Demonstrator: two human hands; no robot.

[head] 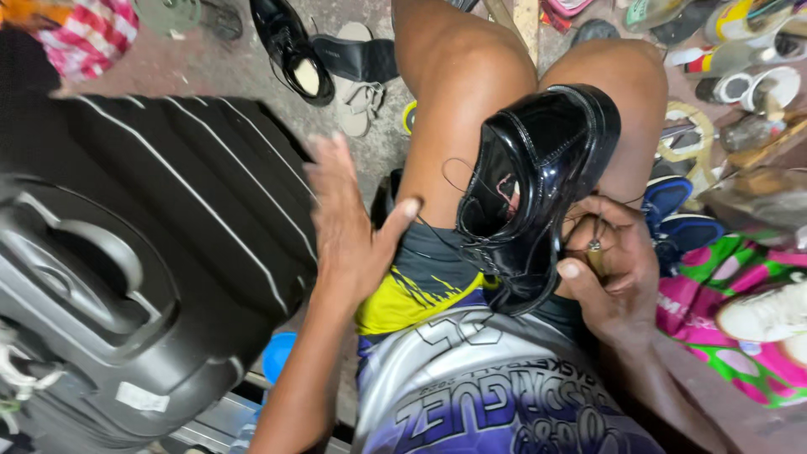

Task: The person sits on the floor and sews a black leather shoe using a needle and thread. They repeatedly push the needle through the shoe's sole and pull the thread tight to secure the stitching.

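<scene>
Glossy black leather lace-up dress shoe (538,181) lies between the knees on the lap, opening toward the camera, thin thread trailing. Right hand (609,269) steadies its heel, fingers curled around a small tool (594,248). Left hand (349,219) flat on thigh, fingers together, beside a ribbed black hard-shell suitcase (143,252).

Looks like a cramped shoe-repair stall or cobbler's corner, set low on a bare concrete floor (244,71). Strewn all around: a loose black dress shoe (292,49), sandals (360,80), blue insoles (677,214), a white sneaker (769,313) and glue-stained tins (761,84). Crowded further by a grey hard-shell suitcase (126,269) at the left.
</scene>
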